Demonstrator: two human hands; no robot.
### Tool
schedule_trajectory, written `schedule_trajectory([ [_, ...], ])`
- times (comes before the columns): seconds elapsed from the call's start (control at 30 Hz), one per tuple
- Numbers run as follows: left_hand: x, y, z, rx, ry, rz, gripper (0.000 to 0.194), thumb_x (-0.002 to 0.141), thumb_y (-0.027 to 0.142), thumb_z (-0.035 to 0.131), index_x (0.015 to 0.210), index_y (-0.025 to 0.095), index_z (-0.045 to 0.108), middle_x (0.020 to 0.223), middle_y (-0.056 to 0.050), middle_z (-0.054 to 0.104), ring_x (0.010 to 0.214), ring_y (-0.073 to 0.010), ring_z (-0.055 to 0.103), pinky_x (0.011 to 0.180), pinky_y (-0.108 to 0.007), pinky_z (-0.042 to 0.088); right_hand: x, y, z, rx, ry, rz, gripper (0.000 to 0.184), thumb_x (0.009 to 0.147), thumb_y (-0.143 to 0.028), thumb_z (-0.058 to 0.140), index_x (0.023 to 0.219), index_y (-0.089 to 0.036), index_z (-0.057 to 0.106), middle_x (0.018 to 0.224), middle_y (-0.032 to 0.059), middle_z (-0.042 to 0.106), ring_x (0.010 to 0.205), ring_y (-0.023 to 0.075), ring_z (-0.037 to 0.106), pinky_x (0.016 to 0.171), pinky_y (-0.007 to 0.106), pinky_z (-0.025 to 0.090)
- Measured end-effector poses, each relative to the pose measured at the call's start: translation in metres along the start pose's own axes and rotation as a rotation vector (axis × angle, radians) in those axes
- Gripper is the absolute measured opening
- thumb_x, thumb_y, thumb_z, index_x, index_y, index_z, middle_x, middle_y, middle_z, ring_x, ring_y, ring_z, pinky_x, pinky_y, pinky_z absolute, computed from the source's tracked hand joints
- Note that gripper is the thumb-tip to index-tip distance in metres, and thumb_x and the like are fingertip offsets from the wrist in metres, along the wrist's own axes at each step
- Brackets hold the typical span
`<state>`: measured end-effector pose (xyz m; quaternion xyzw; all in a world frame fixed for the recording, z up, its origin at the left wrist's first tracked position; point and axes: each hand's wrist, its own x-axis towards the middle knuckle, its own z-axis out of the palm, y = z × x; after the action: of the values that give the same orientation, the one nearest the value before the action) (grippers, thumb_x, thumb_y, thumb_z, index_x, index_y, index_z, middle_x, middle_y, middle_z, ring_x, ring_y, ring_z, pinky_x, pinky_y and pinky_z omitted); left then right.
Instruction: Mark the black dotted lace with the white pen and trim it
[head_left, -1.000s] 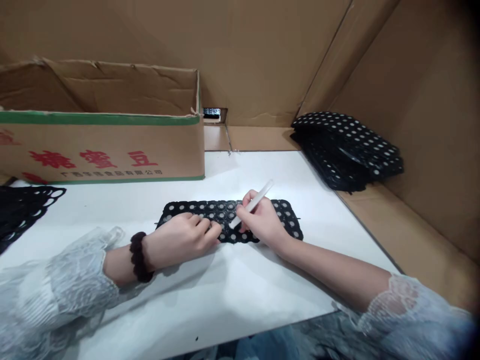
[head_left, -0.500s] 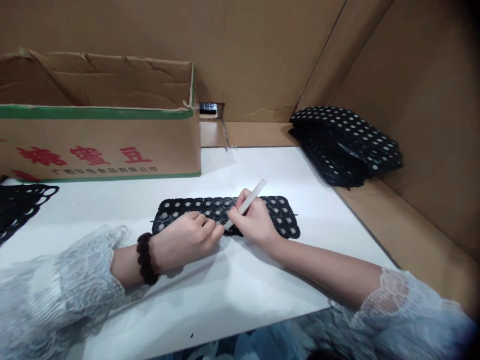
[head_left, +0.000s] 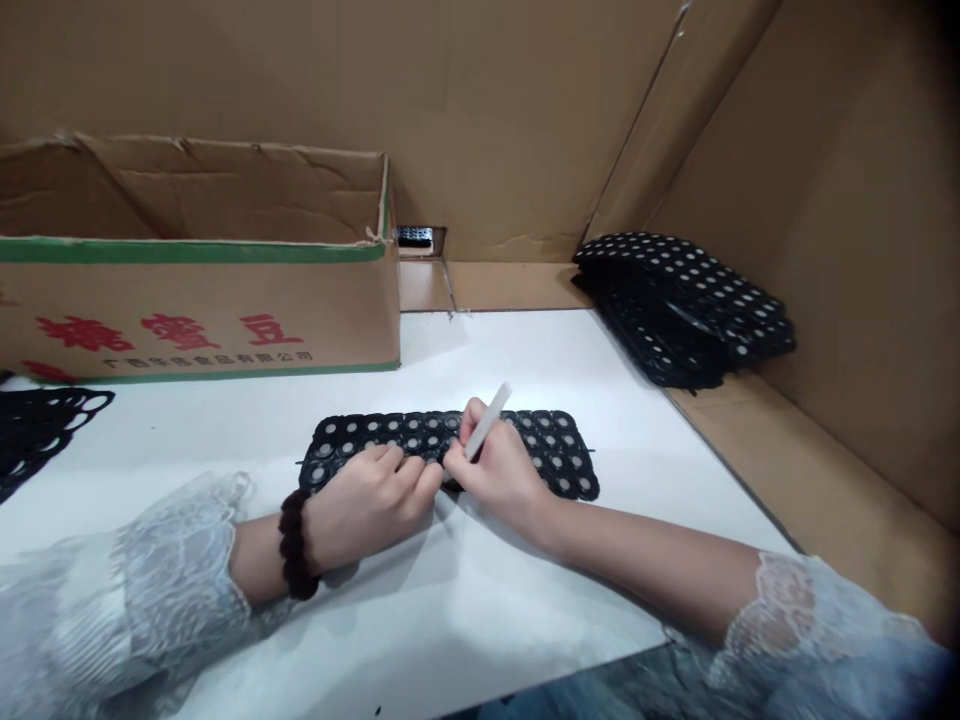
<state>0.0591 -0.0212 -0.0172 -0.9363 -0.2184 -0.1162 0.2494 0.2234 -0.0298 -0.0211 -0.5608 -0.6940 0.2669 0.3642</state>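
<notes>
A black sheet (head_left: 559,455) with rows of raised rings and pale round discs lies flat on the white tabletop, a thin pin sticking out at each short side. My left hand (head_left: 379,495) rests over its near-left part, fingers curled and closed; whatever they pinch is hidden beneath them. In my right hand (head_left: 499,470) a white, translucent pen-like stick (head_left: 486,422) is gripped like a pencil, slanting up to the right. Its lower end is hidden among my fingers, close to the left fingertips, above the sheet's near middle.
At the back left stands an open cardboard box (head_left: 202,310) with a green rim and red lettering. A pile of black dotted sheets (head_left: 682,310) leans at the back right. Black looped mesh (head_left: 37,430) lies at the left edge. Cardboard walls (head_left: 525,130) enclose the table (head_left: 495,620).
My right hand has moved a little left along the sheet, bringing the stick close to my left fingertips; the stick stands steeper. My left hand stays closed over the sheet. The camera view shifted slightly.
</notes>
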Motion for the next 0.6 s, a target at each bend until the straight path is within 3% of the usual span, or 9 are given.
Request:
schedule_trajectory([
  [0.1, 0.001, 0.002, 0.000, -0.011, 0.010, -0.102, 0.019, 0.077, 0.013, 0.044, 0.058, 0.018, 0.041, 0.049, 0.001, 0.044, 0.045, -0.0138, 0.043, 0.045, -0.029, 0.030, 0.000, 0.000, 0.000, 0.007, -0.026, -0.026, 0.012, 0.070, -0.016, 0.044, 0.067, -0.020, 0.033, 0.055, -0.0054, 0.040, 0.048, 0.0084, 0.037, 0.050, 0.022, 0.029],
  [0.2, -0.001, -0.004, -0.005, -0.071, -0.057, -0.011, 0.018, 0.080, 0.017, 0.043, 0.061, 0.018, 0.043, 0.052, 0.000, 0.048, 0.047, -0.0144, 0.046, 0.046, -0.029, 0.032, 0.003, 0.001, -0.004, 0.132, -0.030, 0.005, 0.015, 0.072, -0.020, 0.046, 0.065, -0.020, 0.033, 0.052, -0.0064, 0.037, 0.046, 0.0079, 0.037, 0.047, 0.021, 0.029],
  [0.27, -0.002, -0.013, -0.012, -0.171, -0.130, 0.042, 0.022, 0.083, 0.029, 0.043, 0.065, 0.018, 0.045, 0.056, 0.000, 0.051, 0.050, -0.0144, 0.049, 0.048, -0.028, 0.033, 0.008, 0.002, -0.011, 0.269, 0.011, 0.065, 0.017, 0.076, -0.026, 0.047, 0.067, -0.021, 0.033, 0.052, -0.0069, 0.037, 0.045, 0.0081, 0.041, 0.046, 0.020, 0.031],
  [0.37, 0.004, -0.030, -0.017, -0.292, -0.198, -0.164, 0.030, 0.085, 0.043, 0.038, 0.075, 0.018, 0.050, 0.063, 0.000, 0.057, 0.056, -0.0144, 0.054, 0.051, -0.026, 0.037, 0.015, 0.001, -0.022, 0.388, 0.138, 0.112, 0.019, 0.080, -0.037, 0.045, 0.074, -0.022, 0.036, 0.052, -0.0073, 0.040, 0.044, 0.0089, 0.044, 0.044, 0.020, 0.033],
  [0.47, 0.013, -0.038, -0.012, -0.248, -0.184, -0.401, 0.028, 0.087, 0.036, 0.034, 0.101, 0.018, 0.051, 0.097, -0.007, 0.061, 0.080, -0.0190, 0.058, 0.063, -0.029, 0.044, 0.018, 0.002, -0.027, 0.341, 0.152, 0.023, 0.017, 0.081, -0.038, 0.045, 0.079, -0.021, 0.042, 0.055, -0.0051, 0.046, 0.051, 0.0102, 0.049, 0.050, 0.021, 0.037],
  [0.53, 0.018, -0.034, -0.004, -0.217, -0.214, -0.390, 0.032, 0.086, 0.030, 0.037, 0.114, 0.017, 0.046, 0.120, -0.013, 0.050, 0.093, -0.0243, 0.055, 0.070, -0.034, 0.045, 0.019, 0.004, -0.027, 0.305, 0.074, -0.049, 0.015, 0.080, -0.034, 0.046, 0.083, -0.020, 0.046, 0.066, -0.0015, 0.054, 0.063, 0.0116, 0.054, 0.059, 0.023, 0.040],
  [0.6, 0.019, -0.026, 0.005, -0.236, -0.246, -0.341, 0.032, 0.085, 0.024, 0.037, 0.114, 0.014, 0.047, 0.126, -0.016, 0.044, 0.099, -0.0274, 0.052, 0.076, -0.040, 0.045, 0.018, 0.009, -0.026, 0.278, -0.038, -0.090, 0.013, 0.078, -0.030, 0.049, 0.083, -0.019, 0.046, 0.075, 0.0008, 0.058, 0.070, 0.0126, 0.055, 0.066, 0.025, 0.041],
])
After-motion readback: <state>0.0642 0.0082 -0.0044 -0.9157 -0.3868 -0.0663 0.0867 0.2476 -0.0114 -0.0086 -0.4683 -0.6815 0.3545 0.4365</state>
